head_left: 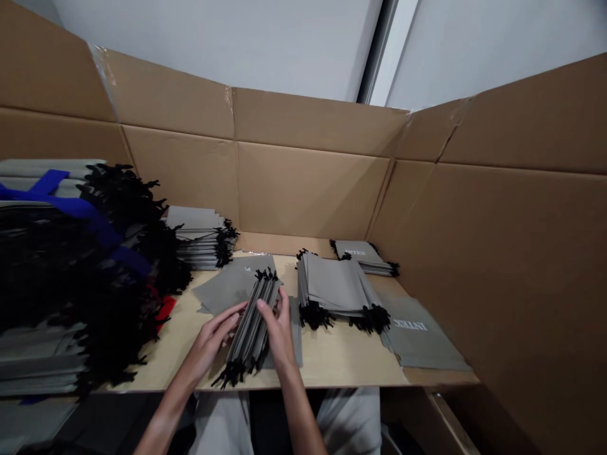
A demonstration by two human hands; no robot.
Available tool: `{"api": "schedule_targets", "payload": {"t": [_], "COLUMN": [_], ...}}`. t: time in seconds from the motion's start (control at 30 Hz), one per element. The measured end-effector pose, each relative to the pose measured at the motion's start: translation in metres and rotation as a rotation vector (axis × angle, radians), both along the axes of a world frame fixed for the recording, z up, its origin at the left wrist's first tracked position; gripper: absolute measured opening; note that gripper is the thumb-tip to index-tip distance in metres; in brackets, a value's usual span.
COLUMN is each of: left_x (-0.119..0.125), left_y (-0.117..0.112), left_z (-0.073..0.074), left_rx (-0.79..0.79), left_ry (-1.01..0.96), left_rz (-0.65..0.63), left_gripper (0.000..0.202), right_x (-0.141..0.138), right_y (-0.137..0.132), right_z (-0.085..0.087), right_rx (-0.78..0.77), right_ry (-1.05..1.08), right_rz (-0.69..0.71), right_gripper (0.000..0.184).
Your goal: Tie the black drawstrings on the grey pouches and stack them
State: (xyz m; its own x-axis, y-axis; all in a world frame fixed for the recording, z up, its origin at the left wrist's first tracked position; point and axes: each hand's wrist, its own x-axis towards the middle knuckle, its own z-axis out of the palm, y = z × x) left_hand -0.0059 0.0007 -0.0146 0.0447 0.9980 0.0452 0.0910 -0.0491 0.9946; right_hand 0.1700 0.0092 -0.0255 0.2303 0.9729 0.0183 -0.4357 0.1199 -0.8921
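A bundle of grey drawstring pouches (pixel 251 325) stands on edge between my hands, tilted, with knotted black cord ends at its top and bottom. My left hand (pixel 213 338) lies along the bundle's left side, fingers pressed to it. My right hand (pixel 279 325) grips the right side, its thumb over the upper edges. Partly hidden beneath and behind the bundle are flat grey pouches (pixel 227 287), one with white lettering. Just to the right sits a stack of grey pouches (pixel 334 284) with black cord ends at its corners.
A tall pile of pouches (pixel 42 366) with a blue strap (pixel 80 205) fills the left side. Smaller stacks stand at the back left (pixel 194 218) and back right (pixel 363 251). INTEX-printed pouches (pixel 427 341) lie at right. Cardboard walls (pixel 308 189) surround the wooden tabletop (pixel 351 363).
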Motion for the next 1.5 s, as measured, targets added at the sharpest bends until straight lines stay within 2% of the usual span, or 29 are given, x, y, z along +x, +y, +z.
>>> {"api": "schedule_targets", "payload": {"t": [0.1,0.23,0.4,0.53,0.67,0.77,0.83,1.0,1.1,1.17,1.27,1.4,1.5], "left_x": [0.000,-0.003,-0.006,-0.004,0.000,0.002,0.002,-0.001,-0.004,-0.005,-0.004,0.001,0.005], "left_y": [0.004,0.013,0.014,0.009,-0.001,-0.005,-0.004,0.008,0.013,0.013,0.012,0.010,0.009], "left_z": [-0.003,-0.013,-0.014,-0.006,0.007,0.011,0.009,-0.005,-0.011,-0.011,-0.008,-0.004,-0.003], "left_rx": [-0.007,-0.017,-0.008,-0.017,-0.016,-0.016,-0.022,-0.025,-0.017,-0.016,-0.022,-0.030,-0.030], "left_ry": [-0.008,-0.015,-0.019,-0.043,-0.066,-0.064,-0.057,-0.018,0.017,0.031,0.036,0.027,0.045], "left_rz": [0.017,0.098,0.173,0.156,0.061,0.010,0.006,0.112,0.175,0.189,0.187,0.139,0.127], "left_gripper": [0.058,0.038,0.035,0.040,0.056,0.059,0.056,0.036,0.035,0.035,0.034,0.040,0.061], "right_x": [-0.006,-0.003,0.011,0.015,0.006,-0.003,-0.006,0.001,0.009,0.011,0.009,-0.001,-0.006], "right_y": [0.000,0.006,0.014,0.017,0.007,-0.001,-0.002,0.009,0.015,0.017,0.018,0.011,0.000], "right_z": [-0.002,-0.007,-0.010,-0.008,-0.003,-0.001,-0.003,-0.015,-0.019,-0.019,-0.016,-0.008,0.000], "right_rx": [0.009,-0.044,-0.097,-0.082,-0.047,0.000,0.012,-0.055,-0.075,-0.060,-0.030,0.030,0.107], "right_ry": [-0.039,-0.027,0.049,0.065,-0.015,-0.103,-0.133,-0.102,-0.059,-0.036,-0.036,-0.145,-0.279], "right_rz": [0.026,-0.011,-0.083,-0.069,-0.041,-0.021,0.000,-0.020,-0.066,-0.072,-0.060,0.012,0.106], "right_gripper": [0.086,0.069,0.056,0.067,0.072,0.094,0.099,0.070,0.057,0.055,0.063,0.055,0.043]}}
